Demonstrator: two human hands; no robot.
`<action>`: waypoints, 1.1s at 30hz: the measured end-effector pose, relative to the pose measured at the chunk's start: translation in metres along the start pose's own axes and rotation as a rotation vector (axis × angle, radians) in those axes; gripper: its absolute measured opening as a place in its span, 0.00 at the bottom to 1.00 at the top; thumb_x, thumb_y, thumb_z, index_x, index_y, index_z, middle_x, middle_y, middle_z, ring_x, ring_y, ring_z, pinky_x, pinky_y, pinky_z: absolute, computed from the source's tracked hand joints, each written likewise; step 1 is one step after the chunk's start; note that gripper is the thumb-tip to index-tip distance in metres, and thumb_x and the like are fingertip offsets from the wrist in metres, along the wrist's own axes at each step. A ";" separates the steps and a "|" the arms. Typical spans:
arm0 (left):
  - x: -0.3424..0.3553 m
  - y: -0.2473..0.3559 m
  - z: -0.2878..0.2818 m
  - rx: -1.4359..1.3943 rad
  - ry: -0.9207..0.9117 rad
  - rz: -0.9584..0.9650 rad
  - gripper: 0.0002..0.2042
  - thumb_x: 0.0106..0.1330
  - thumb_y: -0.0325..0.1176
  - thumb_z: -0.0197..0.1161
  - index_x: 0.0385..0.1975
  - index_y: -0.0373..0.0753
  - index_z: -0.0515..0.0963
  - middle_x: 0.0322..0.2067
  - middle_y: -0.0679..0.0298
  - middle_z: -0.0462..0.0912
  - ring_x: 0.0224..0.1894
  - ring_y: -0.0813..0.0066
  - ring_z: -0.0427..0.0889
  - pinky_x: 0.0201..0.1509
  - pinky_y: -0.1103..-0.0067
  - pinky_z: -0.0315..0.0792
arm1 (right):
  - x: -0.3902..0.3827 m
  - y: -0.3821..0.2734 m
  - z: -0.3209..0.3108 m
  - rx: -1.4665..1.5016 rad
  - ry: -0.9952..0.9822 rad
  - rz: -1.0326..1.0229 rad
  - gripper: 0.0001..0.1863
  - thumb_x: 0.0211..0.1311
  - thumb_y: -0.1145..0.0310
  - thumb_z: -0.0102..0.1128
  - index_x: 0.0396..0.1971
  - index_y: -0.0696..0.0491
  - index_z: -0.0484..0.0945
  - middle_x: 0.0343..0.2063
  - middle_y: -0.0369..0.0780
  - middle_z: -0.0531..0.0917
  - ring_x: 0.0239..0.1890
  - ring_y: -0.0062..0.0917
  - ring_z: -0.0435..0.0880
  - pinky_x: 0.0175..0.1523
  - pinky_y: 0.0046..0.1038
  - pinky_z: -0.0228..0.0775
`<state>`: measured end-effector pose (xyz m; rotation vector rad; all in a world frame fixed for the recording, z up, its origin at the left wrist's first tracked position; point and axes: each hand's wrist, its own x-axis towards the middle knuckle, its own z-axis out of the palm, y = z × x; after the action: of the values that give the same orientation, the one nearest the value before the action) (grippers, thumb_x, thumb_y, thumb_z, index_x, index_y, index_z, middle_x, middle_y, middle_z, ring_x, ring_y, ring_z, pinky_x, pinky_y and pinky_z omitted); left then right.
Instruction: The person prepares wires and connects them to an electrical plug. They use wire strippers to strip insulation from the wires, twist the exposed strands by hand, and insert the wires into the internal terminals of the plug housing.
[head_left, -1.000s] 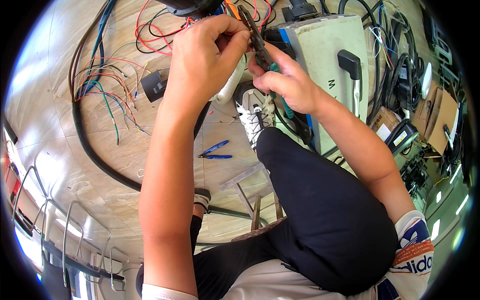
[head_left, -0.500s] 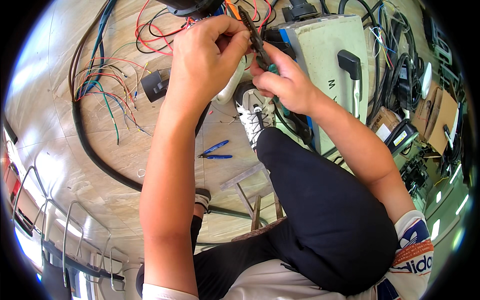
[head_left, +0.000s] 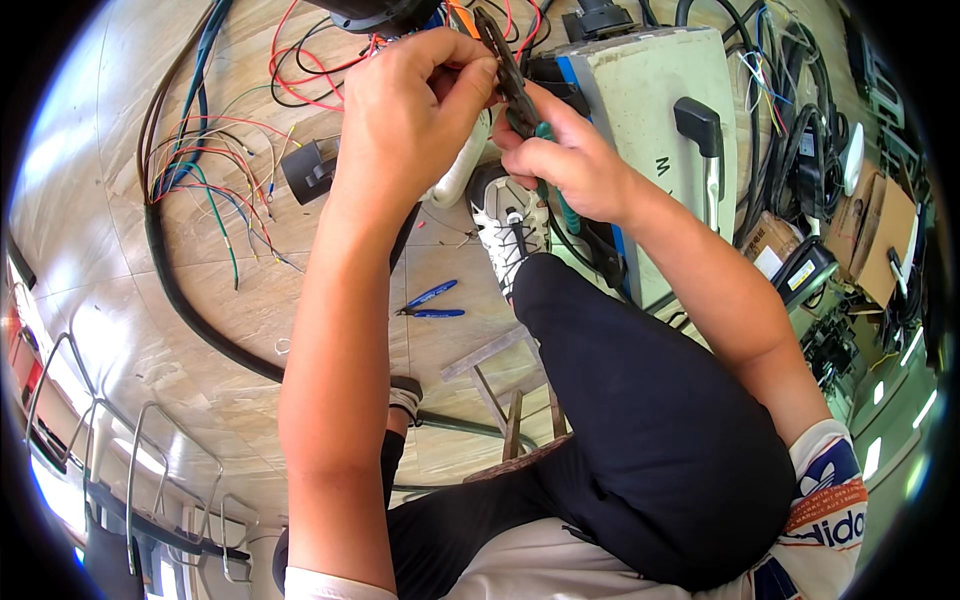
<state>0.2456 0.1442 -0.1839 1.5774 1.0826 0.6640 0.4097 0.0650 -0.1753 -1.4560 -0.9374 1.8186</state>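
Observation:
My right hand (head_left: 570,155) is closed round the green handles of dark-jawed pliers (head_left: 515,95), whose head points away from me. To its left my left hand (head_left: 415,110) has thumb and forefinger pinched together right beside the jaws. Whatever sits in that pinch is hidden by the fingers. Beyond both hands lie thin red wires (head_left: 285,70) and black ones, under a round black housing (head_left: 375,12). An orange piece (head_left: 462,18) shows just behind the pliers' tip.
Blue-handled cutters (head_left: 432,313) lie spread on the tiled floor. A thick black cable (head_left: 165,290) with a fan of stripped wires curves along the left. At the right stands a pale machine cabinet (head_left: 650,120) with a black-capped lever (head_left: 700,130); cables and cardboard boxes (head_left: 875,235) lie past it.
The pliers' handles have swung slightly in my right hand, and more of the green grip shows below it. My left hand has barely moved.

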 end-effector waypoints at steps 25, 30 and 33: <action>-0.002 0.001 0.002 -0.158 0.035 -0.036 0.06 0.64 0.26 0.64 0.33 0.29 0.80 0.24 0.60 0.84 0.28 0.76 0.86 0.33 0.81 0.76 | -0.003 -0.004 0.004 0.179 -0.045 0.061 0.25 0.57 0.71 0.53 0.56 0.56 0.69 0.30 0.33 0.71 0.27 0.17 0.70 0.35 0.23 0.65; -0.002 0.002 0.002 -0.110 0.040 -0.021 0.05 0.64 0.26 0.64 0.33 0.30 0.81 0.23 0.61 0.84 0.27 0.76 0.86 0.32 0.81 0.76 | -0.003 -0.004 0.004 0.149 -0.016 0.055 0.23 0.57 0.72 0.53 0.56 0.55 0.69 0.30 0.33 0.70 0.26 0.15 0.69 0.33 0.22 0.64; -0.002 0.007 0.001 -0.084 0.026 -0.051 0.05 0.63 0.26 0.64 0.32 0.30 0.81 0.23 0.61 0.84 0.28 0.76 0.87 0.32 0.82 0.76 | -0.002 -0.001 0.005 0.184 -0.011 0.077 0.21 0.59 0.72 0.52 0.54 0.55 0.70 0.27 0.32 0.71 0.22 0.15 0.67 0.29 0.24 0.63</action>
<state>0.2472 0.1418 -0.1769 1.4685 1.0969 0.6888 0.4052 0.0628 -0.1724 -1.3857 -0.7072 1.9150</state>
